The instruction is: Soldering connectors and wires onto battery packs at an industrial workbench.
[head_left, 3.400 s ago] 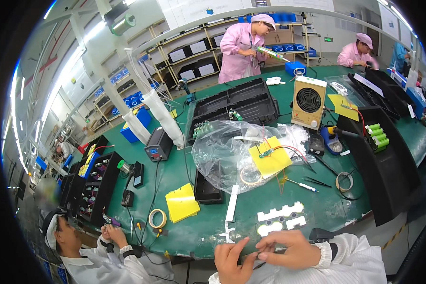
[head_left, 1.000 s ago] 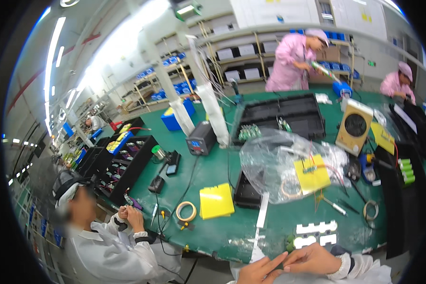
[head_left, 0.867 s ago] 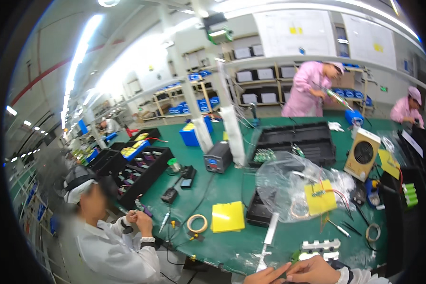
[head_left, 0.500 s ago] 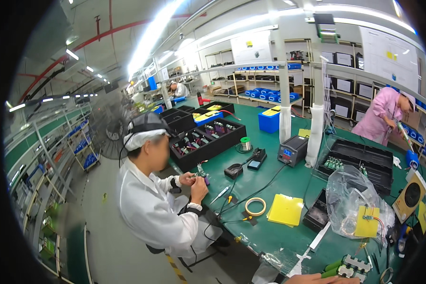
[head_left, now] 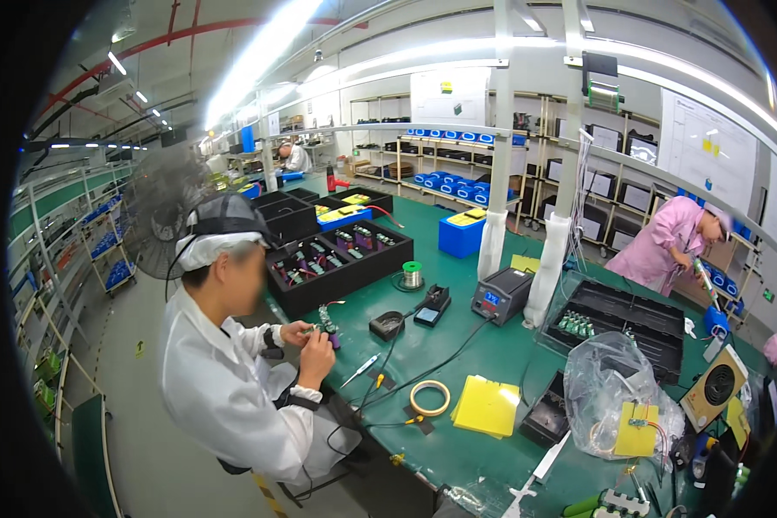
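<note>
Neither of my hands is in view. I look across a long green workbench (head_left: 492, 345). At its left side a person in a white coat and cap (head_left: 220, 363) sits and holds a small part in both hands (head_left: 315, 337). Near the lower edge lie white plastic pieces (head_left: 620, 502) and a white strip (head_left: 548, 457). A yellow pad (head_left: 488, 406) and a roll of tape (head_left: 429, 398) lie in the middle, with a clear plastic bag (head_left: 617, 393) to their right.
A soldering station (head_left: 501, 293), a solder spool (head_left: 413, 274) and black trays of parts (head_left: 328, 263) (head_left: 622, 315) stand on the bench. A small boxed fan (head_left: 716, 388) is at the right. A person in pink (head_left: 673, 246) works by the shelves (head_left: 457, 147).
The view has swung up and to the left. My hands, earlier at the lower edge on the white pieces, have dropped out of the picture, and the seated person in white now fills the left.
</note>
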Motion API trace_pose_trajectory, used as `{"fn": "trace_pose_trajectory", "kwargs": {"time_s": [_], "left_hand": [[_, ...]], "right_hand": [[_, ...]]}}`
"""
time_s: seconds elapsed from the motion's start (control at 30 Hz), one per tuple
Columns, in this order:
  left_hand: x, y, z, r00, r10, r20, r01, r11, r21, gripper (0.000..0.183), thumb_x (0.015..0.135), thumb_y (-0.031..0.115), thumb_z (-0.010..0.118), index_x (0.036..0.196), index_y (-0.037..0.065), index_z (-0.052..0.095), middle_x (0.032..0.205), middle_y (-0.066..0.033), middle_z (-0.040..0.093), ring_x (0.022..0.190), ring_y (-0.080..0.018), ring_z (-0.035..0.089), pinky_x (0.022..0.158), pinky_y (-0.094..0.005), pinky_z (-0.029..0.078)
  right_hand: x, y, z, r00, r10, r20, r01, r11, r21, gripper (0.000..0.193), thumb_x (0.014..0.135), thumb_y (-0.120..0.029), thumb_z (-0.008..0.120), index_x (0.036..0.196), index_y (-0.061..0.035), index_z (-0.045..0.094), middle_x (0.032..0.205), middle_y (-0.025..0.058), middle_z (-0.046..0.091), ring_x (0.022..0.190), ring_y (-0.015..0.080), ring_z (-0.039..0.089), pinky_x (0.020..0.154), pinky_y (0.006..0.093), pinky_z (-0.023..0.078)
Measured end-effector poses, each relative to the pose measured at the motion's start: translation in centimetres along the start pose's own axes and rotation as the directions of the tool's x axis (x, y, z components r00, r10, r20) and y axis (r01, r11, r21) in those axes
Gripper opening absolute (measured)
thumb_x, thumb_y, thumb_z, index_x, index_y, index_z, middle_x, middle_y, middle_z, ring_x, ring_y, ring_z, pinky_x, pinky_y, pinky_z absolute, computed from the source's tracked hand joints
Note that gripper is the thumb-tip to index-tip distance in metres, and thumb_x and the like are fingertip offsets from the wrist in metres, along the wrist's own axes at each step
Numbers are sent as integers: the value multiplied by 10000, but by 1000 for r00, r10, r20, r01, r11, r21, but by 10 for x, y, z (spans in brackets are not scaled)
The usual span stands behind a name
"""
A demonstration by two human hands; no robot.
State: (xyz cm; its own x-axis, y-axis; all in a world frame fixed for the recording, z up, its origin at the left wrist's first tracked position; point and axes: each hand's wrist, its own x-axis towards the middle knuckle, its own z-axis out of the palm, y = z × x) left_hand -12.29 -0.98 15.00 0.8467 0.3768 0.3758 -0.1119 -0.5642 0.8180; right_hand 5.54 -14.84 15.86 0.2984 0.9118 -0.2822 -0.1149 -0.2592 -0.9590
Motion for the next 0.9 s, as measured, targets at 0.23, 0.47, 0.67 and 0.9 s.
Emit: {"fn": "trace_pose_trajectory", "kwargs": {"time_s": [0.23, 0.47, 0.67, 0.9], "left_hand": [[19, 1, 10, 996, 82, -42, -85, 993, -87, 440, 816, 108, 665, 1255, 133, 640, 1036, -168, 667, 868, -360, 655, 713, -413, 515], [36, 3, 58, 991, 92, -98, -80, 989, 121, 592, 779, 114, 687, 1358, 168, 580, 744, -126, 525, 655, -339, 560, 588, -432, 451], [40, 16, 83, 998, 54, -42, -50, 995, 91, 601, 777, 66, 702, 1359, 144, 574, 739, -137, 502, 617, -337, 528, 551, -408, 425], [25, 17, 115, 900, -331, -283, 77, 761, -644, 492, 934, 238, 679, 1296, -59, 529, 1131, -82, 628, 991, -156, 593, 865, -287, 467]], "right_hand": [[-1, -20, -6, 998, 54, -21, -54, 998, -13, 232, 831, -181, 790, 831, 29, 691, 846, 59, 680, 757, 129, 611, 676, 268, 482], [-9, -14, -28, 925, -378, -24, 370, 915, -159, 136, 848, -76, 703, 798, 2, 603, 978, 85, 593, 835, 155, 562, 736, 281, 452], [-11, -10, -67, 890, -450, 75, 456, 876, -156, 167, 820, -5, 688, 985, 22, 692, 1065, 103, 646, 964, 159, 618, 845, 305, 504], [1, 14, -70, 899, -419, 126, 427, 904, -41, 92, 805, -28, 633, 838, -2, 551, 1061, 98, 596, 882, 177, 571, 763, 311, 475]]}}
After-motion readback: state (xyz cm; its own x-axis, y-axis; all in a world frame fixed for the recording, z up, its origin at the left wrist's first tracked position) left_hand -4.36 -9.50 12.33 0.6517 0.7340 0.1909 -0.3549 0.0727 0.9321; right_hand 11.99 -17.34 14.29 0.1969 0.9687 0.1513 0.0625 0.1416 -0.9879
